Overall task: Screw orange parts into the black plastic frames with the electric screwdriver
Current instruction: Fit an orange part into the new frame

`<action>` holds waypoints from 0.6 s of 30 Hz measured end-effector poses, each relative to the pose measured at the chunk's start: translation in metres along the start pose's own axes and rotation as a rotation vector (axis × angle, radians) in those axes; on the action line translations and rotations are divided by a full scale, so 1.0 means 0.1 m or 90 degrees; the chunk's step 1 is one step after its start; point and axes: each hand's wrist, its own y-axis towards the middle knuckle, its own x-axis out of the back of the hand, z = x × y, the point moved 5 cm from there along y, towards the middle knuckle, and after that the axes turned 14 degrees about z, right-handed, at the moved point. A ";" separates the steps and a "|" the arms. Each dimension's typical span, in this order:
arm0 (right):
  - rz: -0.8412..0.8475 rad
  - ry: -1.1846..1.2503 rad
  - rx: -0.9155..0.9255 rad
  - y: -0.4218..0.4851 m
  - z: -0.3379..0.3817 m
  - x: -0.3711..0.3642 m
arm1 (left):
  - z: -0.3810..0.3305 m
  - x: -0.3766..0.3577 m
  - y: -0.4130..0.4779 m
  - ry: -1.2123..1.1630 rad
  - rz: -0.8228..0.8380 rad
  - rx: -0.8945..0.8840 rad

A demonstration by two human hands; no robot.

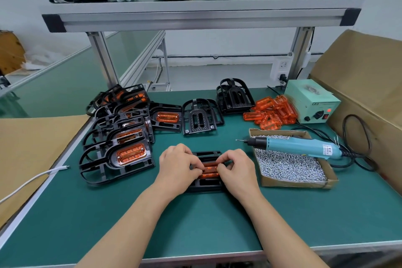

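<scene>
- Head view is showing both hands meeting over one black frame (206,185), which is lying flat on the green table (195,228) straight ahead of the person.
- An orange part (210,169) is sitting in the middle of that frame, between the two hands.
- The left hand (178,164) is curling its fingers and pinching the left end of the orange part.
- The right hand (236,168) is pinching the right end in the same way, and the fingertips of both hands are almost meeting above the part.
- The frame is peeking out beyond the knuckles and below the palms, and the hands are hiding its sides.
- The electric screwdriver (300,144) is lying untouched across the tray of screws (289,168), just right of the right hand, with its tip pointing left.
- A heap of loose orange parts (274,112) is lying beyond the tray, beside a pale green power box (311,102).
- Fitted frames (121,137) are lying piled to the left of the left hand.
- Empty frames (201,116) are lying farther back, well apart from both hands.
- A white cable (32,180) is trailing across the table's left edge.
</scene>
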 end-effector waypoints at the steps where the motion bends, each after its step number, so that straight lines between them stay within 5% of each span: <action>1: 0.001 -0.006 -0.004 0.00 0.00 -0.01 | 0.00 0.00 0.00 0.000 0.002 0.003; 6: -0.040 0.051 0.012 -0.03 0.01 0.03 | -0.01 -0.01 0.00 0.009 0.000 0.009; 13: -0.235 0.816 -0.048 -0.17 -0.13 0.48 | -0.01 0.00 -0.03 -0.001 -0.007 -0.005; 18: -0.288 1.014 -0.137 -0.32 -0.27 0.75 | -0.03 0.01 -0.05 -0.001 -0.015 0.007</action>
